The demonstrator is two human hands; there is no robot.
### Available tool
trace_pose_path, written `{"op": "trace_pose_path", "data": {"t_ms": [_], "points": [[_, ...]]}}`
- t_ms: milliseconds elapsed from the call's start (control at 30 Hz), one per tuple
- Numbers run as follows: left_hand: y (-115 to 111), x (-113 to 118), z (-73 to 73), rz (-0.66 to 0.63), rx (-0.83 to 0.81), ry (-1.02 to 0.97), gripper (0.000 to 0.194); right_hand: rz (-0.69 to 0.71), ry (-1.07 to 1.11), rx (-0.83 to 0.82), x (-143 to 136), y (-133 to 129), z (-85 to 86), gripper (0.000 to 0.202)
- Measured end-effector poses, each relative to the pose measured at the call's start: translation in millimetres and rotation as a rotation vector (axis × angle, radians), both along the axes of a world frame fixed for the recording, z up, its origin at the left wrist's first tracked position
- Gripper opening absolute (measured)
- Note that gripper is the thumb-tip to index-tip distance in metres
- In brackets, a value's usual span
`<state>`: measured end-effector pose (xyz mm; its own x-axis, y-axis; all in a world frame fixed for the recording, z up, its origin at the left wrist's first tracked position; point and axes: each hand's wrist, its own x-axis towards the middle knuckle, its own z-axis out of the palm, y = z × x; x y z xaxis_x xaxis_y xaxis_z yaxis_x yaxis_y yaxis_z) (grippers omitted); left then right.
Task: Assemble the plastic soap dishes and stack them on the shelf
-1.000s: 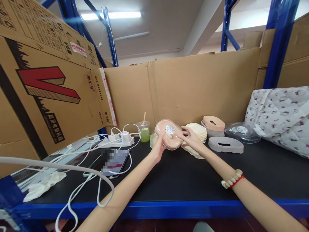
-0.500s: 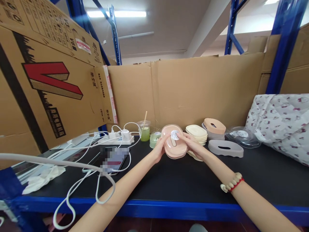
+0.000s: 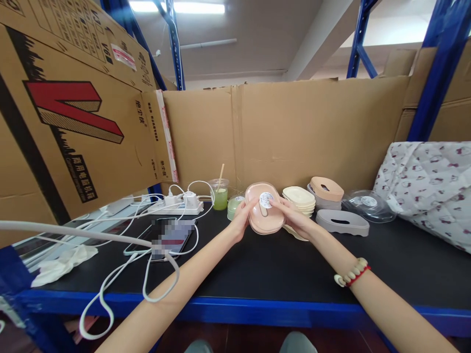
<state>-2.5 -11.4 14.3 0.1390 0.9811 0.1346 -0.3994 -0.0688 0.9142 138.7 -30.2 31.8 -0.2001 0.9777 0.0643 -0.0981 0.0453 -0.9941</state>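
Pretty bright and even overall. Light comes from a long white fluorescent ceiling tube [image 3: 176, 7] at the top edge, which is blown out to pure white. The matte black worktop [image 3: 257, 264] shows hardly any shadow or glare, just a soft dark patch under the forearms. Wide-angle lens bends things hard near the edges: the blue steel rack posts [image 3: 437, 68] lean and the printed brown cardboard box [image 3: 69, 127] balloons. Centre is sharp, corners go softer. The phone screen [image 3: 172, 235] is pixelated out.

A pink oval plastic box [image 3: 264, 215] with a clear lid and a round white sticker on top is tilted toward the camera, lifted above the black shelf top.
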Motion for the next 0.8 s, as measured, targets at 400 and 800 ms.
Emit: {"op": "trace_pose_path", "data": {"t_ms": [400, 800], "points": [[-4.4, 0.8, 9.2, 0.003, -0.068, -0.084, 0.034, 0.045, -0.083, -0.067, 2.8, -3.5, 3.8, 0.046], [-4.2, -3.7, 12.2, -0.19, -0.07, 0.05, 0.04, -0.009, 0.154, -0.003, -1.6, -2.5, 3.6, 0.049]]}}
